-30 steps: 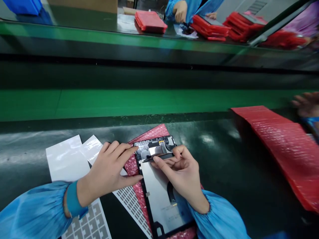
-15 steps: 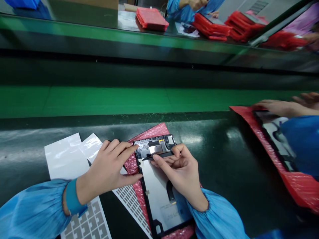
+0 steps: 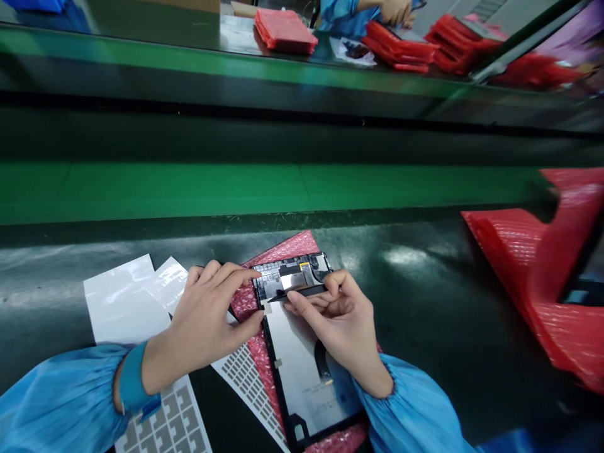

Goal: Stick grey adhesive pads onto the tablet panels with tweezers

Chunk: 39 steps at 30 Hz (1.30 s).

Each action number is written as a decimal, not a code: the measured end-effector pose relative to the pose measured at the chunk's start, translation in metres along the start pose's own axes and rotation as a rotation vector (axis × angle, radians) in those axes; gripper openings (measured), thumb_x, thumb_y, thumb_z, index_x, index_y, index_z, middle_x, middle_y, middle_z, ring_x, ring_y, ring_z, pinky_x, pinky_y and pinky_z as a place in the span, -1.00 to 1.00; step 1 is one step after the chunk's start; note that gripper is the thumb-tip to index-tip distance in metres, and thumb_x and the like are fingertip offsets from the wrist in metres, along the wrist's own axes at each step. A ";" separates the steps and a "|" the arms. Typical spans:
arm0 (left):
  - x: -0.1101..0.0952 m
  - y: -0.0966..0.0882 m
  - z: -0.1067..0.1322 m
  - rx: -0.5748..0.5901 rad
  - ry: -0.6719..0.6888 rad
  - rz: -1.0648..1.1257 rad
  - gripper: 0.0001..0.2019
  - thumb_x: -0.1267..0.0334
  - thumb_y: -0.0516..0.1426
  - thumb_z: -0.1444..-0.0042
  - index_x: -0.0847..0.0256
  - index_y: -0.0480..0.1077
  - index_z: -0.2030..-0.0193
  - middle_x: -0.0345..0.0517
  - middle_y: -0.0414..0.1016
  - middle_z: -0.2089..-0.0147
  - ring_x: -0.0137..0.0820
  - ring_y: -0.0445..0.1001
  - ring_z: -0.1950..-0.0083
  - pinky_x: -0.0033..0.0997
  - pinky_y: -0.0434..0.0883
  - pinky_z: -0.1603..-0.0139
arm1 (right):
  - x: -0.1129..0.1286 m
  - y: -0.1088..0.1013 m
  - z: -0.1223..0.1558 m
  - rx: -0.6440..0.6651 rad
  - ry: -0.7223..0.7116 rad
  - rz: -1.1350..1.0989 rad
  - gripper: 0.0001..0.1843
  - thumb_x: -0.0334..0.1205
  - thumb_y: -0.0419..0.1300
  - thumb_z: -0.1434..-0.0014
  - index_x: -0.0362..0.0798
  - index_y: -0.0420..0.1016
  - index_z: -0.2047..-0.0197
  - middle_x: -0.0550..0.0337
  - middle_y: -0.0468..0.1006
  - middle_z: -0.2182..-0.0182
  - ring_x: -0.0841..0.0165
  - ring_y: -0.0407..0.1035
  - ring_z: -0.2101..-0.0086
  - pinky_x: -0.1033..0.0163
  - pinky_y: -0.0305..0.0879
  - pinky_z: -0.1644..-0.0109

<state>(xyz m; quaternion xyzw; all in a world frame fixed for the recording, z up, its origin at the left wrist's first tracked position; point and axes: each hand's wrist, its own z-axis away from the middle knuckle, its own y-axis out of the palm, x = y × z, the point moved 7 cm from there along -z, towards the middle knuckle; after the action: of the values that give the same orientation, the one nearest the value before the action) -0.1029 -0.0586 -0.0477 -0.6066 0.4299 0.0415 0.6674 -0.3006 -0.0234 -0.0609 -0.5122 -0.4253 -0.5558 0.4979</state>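
A black-framed tablet panel (image 3: 302,371) lies back-up on a pink bubble-wrap bag (image 3: 283,250) on the dark bench. My left hand (image 3: 207,321) rests at the panel's upper left edge, fingers extended, thumb and forefinger tips touching the frame. My right hand (image 3: 337,321) is curled over the panel's upper part, thumb and forefinger pinching a thin dark strip (image 3: 297,291) that runs across the panel just below the circuit area (image 3: 290,274).
White sticker sheets (image 3: 127,302) and a die-cut sheet (image 3: 179,421) lie left of the panel. A red bubble-wrap bag (image 3: 542,277) is lifted at the right. A green conveyor belt (image 3: 236,189) runs beyond. A co-worker's hand (image 3: 396,9) and red bag stacks (image 3: 283,28) are across it.
My left thumb has drawn in toward the panel's upper left corner. At the right, the neighbour's hands have left view and the red bag there is raised and folded over.
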 end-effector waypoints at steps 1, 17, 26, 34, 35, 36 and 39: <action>0.000 0.000 0.000 0.004 -0.001 0.000 -0.54 0.14 0.28 -0.19 0.01 0.35 -0.21 -0.24 0.49 -0.07 -0.26 0.34 0.03 -0.17 0.13 0.06 | 0.000 0.000 0.000 0.000 -0.002 0.000 -0.45 -0.19 0.47 -0.26 0.09 0.05 0.26 0.24 0.66 0.49 0.29 0.65 0.43 0.40 0.56 0.32; -0.007 -0.001 0.002 -0.058 0.064 -0.068 -0.57 0.09 0.27 -0.24 0.08 0.37 -0.21 -0.16 0.50 -0.07 -0.21 0.37 -0.04 -0.10 0.13 0.00 | -0.002 -0.002 0.000 -0.010 0.005 0.007 -0.43 -0.16 0.49 -0.23 0.09 0.05 0.26 0.25 0.64 0.51 0.24 0.64 0.46 0.31 0.55 0.38; -0.030 -0.013 0.014 -0.259 0.395 -0.209 -0.92 0.17 0.28 -0.25 -0.03 0.55 0.12 -0.28 0.61 0.09 -0.22 0.45 0.04 0.01 0.08 -0.02 | -0.001 0.000 0.001 0.004 -0.003 -0.011 -0.44 -0.20 0.47 -0.25 0.09 0.04 0.25 0.27 0.65 0.50 0.27 0.64 0.45 0.36 0.53 0.38; -0.029 -0.006 0.010 -0.134 0.410 -0.289 -0.77 0.03 0.18 -0.33 0.00 0.56 -0.01 -0.17 0.59 -0.13 -0.13 0.47 -0.12 0.11 0.10 -0.12 | -0.001 -0.001 0.001 -0.005 0.024 0.002 -0.44 -0.17 0.47 -0.24 0.10 0.05 0.25 0.29 0.63 0.51 0.24 0.65 0.42 0.33 0.53 0.39; -0.030 -0.005 0.011 -0.119 0.410 -0.291 -0.76 0.03 0.16 -0.35 0.01 0.55 -0.02 -0.16 0.58 -0.16 -0.13 0.47 -0.15 0.13 0.09 -0.15 | -0.001 -0.001 0.002 -0.007 0.029 0.004 -0.44 -0.15 0.48 -0.23 0.10 0.05 0.25 0.28 0.63 0.51 0.23 0.65 0.42 0.32 0.54 0.40; -0.030 -0.005 0.012 -0.113 0.407 -0.288 -0.76 0.02 0.15 -0.36 0.02 0.54 -0.02 -0.16 0.58 -0.17 -0.14 0.47 -0.17 0.14 0.07 -0.18 | -0.001 -0.001 0.002 -0.007 0.031 0.005 -0.44 -0.14 0.48 -0.23 0.10 0.06 0.25 0.28 0.63 0.51 0.22 0.65 0.42 0.31 0.54 0.40; -0.030 -0.003 0.015 -0.095 0.380 -0.257 -0.75 0.00 0.15 -0.36 0.05 0.53 0.00 -0.14 0.56 -0.19 -0.17 0.48 -0.19 0.14 0.04 -0.26 | -0.002 0.000 0.002 0.006 0.035 0.002 -0.43 -0.12 0.49 -0.22 0.10 0.05 0.26 0.26 0.64 0.50 0.21 0.65 0.42 0.29 0.55 0.39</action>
<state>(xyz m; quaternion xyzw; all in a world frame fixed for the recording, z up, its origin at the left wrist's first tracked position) -0.1118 -0.0332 -0.0283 -0.6839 0.4648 -0.1385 0.5450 -0.3003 -0.0214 -0.0628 -0.5012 -0.4175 -0.5630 0.5075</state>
